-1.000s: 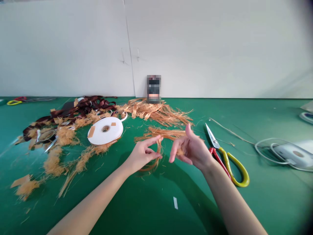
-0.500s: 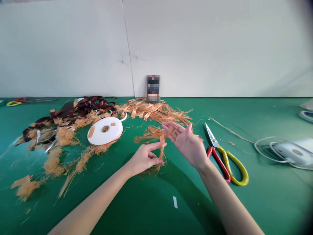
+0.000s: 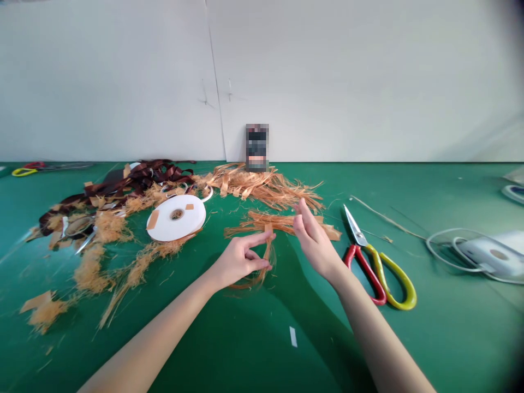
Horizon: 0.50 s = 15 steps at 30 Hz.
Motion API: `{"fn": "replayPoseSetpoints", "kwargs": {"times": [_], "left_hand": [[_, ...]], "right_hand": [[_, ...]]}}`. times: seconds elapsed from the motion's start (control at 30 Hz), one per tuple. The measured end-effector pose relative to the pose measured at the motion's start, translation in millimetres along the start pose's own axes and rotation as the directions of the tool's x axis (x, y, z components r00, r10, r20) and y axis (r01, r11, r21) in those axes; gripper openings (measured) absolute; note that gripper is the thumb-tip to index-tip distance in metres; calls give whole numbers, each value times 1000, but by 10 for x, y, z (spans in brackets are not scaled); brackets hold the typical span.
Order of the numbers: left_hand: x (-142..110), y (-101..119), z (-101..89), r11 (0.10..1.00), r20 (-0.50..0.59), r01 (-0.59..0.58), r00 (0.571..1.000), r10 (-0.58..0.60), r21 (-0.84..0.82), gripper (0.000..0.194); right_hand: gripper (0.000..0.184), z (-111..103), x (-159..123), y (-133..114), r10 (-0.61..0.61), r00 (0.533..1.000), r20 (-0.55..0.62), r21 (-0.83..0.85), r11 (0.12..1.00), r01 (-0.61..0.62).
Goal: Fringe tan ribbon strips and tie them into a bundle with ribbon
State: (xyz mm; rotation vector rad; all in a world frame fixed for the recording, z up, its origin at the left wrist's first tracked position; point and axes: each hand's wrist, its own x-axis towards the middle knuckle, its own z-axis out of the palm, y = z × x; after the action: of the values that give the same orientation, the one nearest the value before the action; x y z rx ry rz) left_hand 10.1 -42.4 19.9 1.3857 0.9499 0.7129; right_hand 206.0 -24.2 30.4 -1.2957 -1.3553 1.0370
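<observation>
My left hand (image 3: 239, 261) pinches a tan ribbon strip (image 3: 268, 245) between thumb and fingers. Loose threads hang from the strip and curl below the hand toward the table. To its right, my right hand (image 3: 316, 240) is raised with fingers stretched out and the palm turned away to the left. No ribbon shows in it, though its palm is hidden. Just behind both hands lies a bundle of frayed tan ribbon strips (image 3: 282, 222). Scissors (image 3: 362, 245) with one red and one yellow handle rest beside my right wrist.
A white spool (image 3: 176, 218) lies left of my hands among tangled tan fibres (image 3: 110, 226) and dark brown ribbon (image 3: 167, 173). More frayed strips (image 3: 262, 188) lie by the wall below a pixelated upright object (image 3: 257, 147). A white device with a cable (image 3: 491, 256) sits right.
My right hand has turned from palm-up, with a fibre tuft visible in it, to edge-on; the tuft no longer shows. My left hand keeps its pinch on the ribbon, shifting only slightly.
</observation>
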Motion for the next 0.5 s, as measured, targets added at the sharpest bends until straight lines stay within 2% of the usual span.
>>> {"fn": "replayPoseSetpoints", "kwargs": {"times": [0.07,0.13,0.2,0.27,0.3,0.33,0.43,0.5], "left_hand": [[12,-29,12,1000,12,9,1000,-9,-11,63],[30,-54,6,1000,-4,11,1000,-11,-16,63],[48,-66,-19,1000,-48,3,999,-4,-25,64],[60,-62,-54,999,-94,-13,996,9,-47,67],[61,-55,-71,998,-111,-22,994,15,-60,68],[60,-46,-85,997,-121,-28,992,19,-72,68],[40,-15,-99,996,-115,-36,993,27,-79,67],[25,-1,-86,997,-88,-45,995,39,-66,67]], "right_hand": [[67,26,-4,-71,1,998,66,228,974,-16],[67,12,-10,-152,-13,980,199,395,916,-68],[77,-22,-14,-203,19,919,393,429,880,-202],[87,-42,-14,-199,117,836,535,313,892,-325],[88,-39,-11,-177,178,822,541,231,908,-349],[87,-26,-7,-145,231,833,503,163,921,-354],[73,43,8,-29,260,936,235,103,951,-290],[66,86,15,24,232,968,99,141,959,-244]]}}
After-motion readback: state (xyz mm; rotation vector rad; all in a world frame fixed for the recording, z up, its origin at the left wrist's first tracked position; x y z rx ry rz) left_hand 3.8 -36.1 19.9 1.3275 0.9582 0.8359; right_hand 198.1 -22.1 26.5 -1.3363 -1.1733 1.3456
